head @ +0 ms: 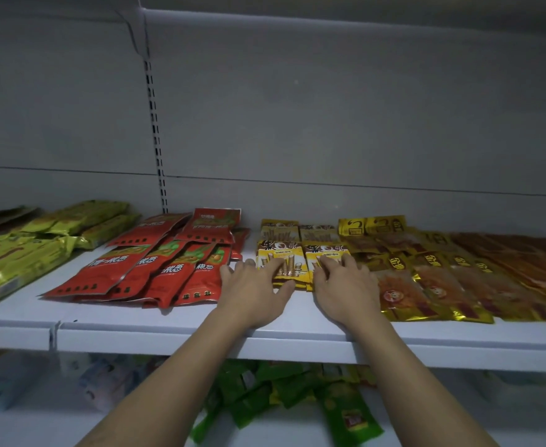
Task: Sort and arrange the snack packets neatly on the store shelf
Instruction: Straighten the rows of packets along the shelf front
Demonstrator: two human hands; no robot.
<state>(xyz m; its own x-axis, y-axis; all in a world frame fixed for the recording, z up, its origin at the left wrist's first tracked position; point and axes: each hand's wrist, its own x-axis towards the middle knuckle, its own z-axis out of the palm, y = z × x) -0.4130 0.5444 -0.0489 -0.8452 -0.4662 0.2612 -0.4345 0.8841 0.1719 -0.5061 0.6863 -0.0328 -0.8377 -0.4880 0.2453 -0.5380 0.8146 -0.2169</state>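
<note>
Two stacks of yellow snack packets (292, 253) with wafer-roll pictures lie side by side at the middle of the white shelf (181, 321). My left hand (255, 287) rests on the left stack, fingers spread flat across it. Over the right stack lies my right hand (345, 285), its fingers spread on the packet's front. More of the same yellow packets (279, 230) lie behind them. Red packets (155, 262) fan out in a loose pile just left of my left hand.
Green-yellow packets (23, 250) fill the shelf's far left. Gold and orange packets (442, 282) lie in overlapping rows to the right. On the lower shelf lie green packets (265, 391) and pale blue packs (13, 382). The shelf's back wall (329, 108) is bare.
</note>
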